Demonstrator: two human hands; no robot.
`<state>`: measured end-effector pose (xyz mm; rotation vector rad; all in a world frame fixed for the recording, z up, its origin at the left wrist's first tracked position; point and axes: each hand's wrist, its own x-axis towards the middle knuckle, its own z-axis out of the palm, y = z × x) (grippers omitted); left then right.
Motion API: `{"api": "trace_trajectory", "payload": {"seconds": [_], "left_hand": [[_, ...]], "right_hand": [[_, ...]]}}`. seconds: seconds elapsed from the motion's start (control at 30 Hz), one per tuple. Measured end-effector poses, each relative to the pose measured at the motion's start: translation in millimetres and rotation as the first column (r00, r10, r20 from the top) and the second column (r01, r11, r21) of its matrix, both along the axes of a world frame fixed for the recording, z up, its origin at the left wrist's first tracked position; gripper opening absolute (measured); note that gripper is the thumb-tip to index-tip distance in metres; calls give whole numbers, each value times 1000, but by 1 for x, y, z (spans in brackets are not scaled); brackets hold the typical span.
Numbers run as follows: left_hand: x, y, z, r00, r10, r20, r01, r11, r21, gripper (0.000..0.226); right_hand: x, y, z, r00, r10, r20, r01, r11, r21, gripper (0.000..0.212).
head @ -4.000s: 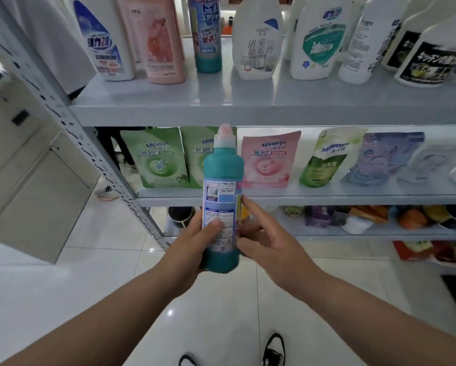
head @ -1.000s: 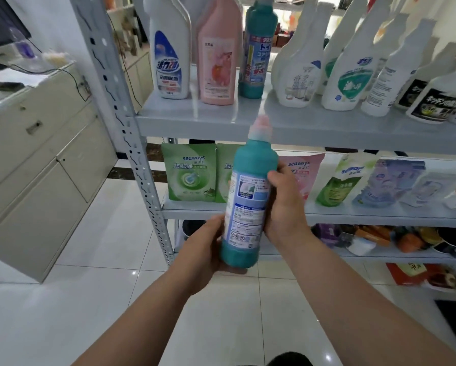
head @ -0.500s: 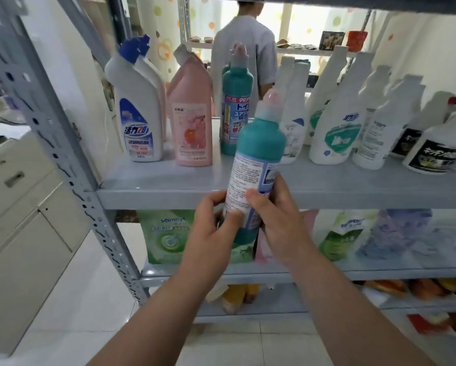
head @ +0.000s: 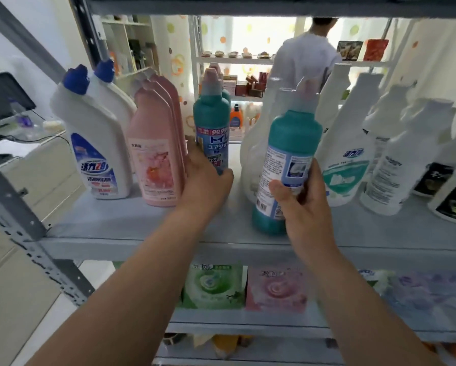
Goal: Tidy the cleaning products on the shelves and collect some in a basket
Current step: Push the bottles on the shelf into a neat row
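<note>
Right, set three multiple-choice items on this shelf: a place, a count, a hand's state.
1. The pink bottles stand where from the left teal bottle? A left of it; B right of it; C on the shelf below.
2. How many blue caps show? A one; B two; C four.
3. The right hand is: A open, empty; B gripping the right teal bottle; C pressing a pouch.
Answers: A, they stand between it and the white bottles; B, one tops each of those; B, its fingers curl round the label.
</note>
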<state>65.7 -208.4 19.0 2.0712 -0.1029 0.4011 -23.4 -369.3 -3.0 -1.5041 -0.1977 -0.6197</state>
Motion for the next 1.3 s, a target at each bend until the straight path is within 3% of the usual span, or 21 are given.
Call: {"api": "trace_trajectory", "payload": {"seconds": [0.3, 0.47, 0.67, 0.77, 0.83, 0.97, 1.03, 1.17, 1.23, 1.3], "left_hand": [[14, -6, -10, 997, 50, 64, -52, 998, 41, 96], [-15, 1, -12, 998, 25, 51, -29, 997, 68, 99], [-48, 22, -23, 985, -128, 117, 131, 991, -15, 97], [-56, 30, -29, 982, -151, 118, 162, 983, -91, 92], [-62, 38, -32, 978, -175, 115, 191, 970, -150, 87], [-96, 59, -33, 957, -267, 111, 287, 926, -246, 73], [-121, 71, -33, 937, -333, 109, 350, 886, -305, 69], [-175, 98, -36, 894, -442, 74, 433, 810, -395, 66], [-204, 111, -46, 883, -468, 36, 439, 797, -415, 68], [-232, 123, -58, 857, -515, -22, 450, 769, -455, 67]], "right_hand": [[9, -4, -12, 998, -43, 42, 48, 991, -126, 69], [9, -5, -14, 988, -148, 34, 151, 945, -290, 77], [-10, -3, -16, 935, -353, -17, 263, 727, -634, 93], [-28, 2, -28, 883, -470, 4, 280, 519, -808, 96], [-40, 2, -38, 853, -521, 22, 271, 408, -872, 90], [-75, 7, -51, 846, -532, -16, 197, 341, -919, 66], [-97, 20, -56, 898, -438, -41, 176, 444, -879, 53], [-147, 63, -48, 969, -140, -205, 19, 865, -501, 36], [-166, 86, -45, 966, 45, -254, -103, 970, -221, 34], [-177, 106, -45, 928, 211, -306, -214, 977, 26, 37]]}}
